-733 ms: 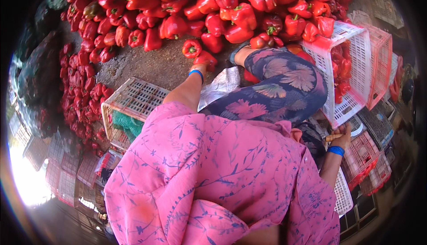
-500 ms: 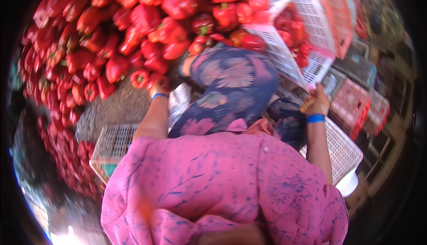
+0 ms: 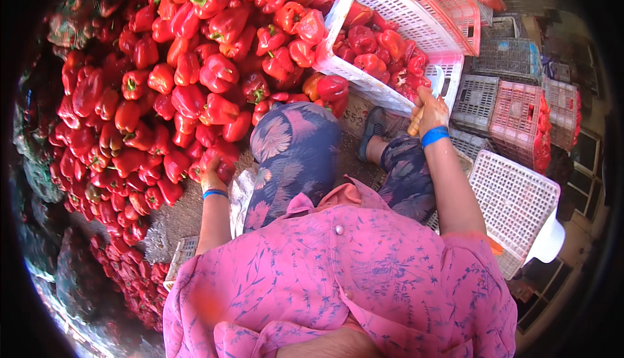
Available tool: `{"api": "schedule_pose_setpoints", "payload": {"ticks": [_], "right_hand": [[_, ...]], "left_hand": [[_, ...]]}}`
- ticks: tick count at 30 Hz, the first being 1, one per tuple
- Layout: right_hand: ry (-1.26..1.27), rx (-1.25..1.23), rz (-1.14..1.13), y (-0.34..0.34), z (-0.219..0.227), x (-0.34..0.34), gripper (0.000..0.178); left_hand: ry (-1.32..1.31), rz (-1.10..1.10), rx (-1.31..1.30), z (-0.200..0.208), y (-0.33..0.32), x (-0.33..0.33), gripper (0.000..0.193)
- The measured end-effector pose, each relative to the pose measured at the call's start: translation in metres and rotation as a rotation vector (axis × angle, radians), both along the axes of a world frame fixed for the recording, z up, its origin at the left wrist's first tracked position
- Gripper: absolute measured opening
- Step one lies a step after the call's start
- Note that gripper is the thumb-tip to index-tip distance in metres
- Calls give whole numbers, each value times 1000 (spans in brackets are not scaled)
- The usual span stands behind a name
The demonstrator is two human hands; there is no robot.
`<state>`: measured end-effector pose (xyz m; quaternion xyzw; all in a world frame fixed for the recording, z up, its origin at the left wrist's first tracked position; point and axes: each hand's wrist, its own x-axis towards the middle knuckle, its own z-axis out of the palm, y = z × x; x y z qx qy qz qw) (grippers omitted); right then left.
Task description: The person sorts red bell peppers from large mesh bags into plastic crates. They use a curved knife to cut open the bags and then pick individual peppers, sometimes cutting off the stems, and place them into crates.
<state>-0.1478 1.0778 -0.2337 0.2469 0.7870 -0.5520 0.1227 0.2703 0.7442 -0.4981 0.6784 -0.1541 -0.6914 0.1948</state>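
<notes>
A person's two hands among red peppers, one at a heap, one holding a knife.

The left hand (image 3: pixel 210 177) bends its fingers against a glossy red bell pepper (image 3: pixel 225 167) at the near edge of a large heap of red peppers (image 3: pixel 188 98) on the grey floor (image 3: pixel 184 220); the fingers are partly hidden, so I cannot tell how firmly they grip. The right hand (image 3: pixel 431 112) is wrapped around the handle of a wooden-handled knife (image 3: pixel 413 127), its pale blade over the near right corner of a white plastic lattice crate (image 3: pixel 364 84) part-filled with peppers.
</notes>
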Motion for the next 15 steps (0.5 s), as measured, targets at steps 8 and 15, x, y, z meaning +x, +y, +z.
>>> {"api": "schedule_pose_setpoints", "payload": {"ticks": [8,15], "right_hand": [[-68,-282,-10,-7,-20,-51,16],[72,-351,162,-45,18,-40,16]], "left_hand": [[334,-221,-437,191,-67,-149,28],[717,-616,-761,300,31,-373,42]]}}
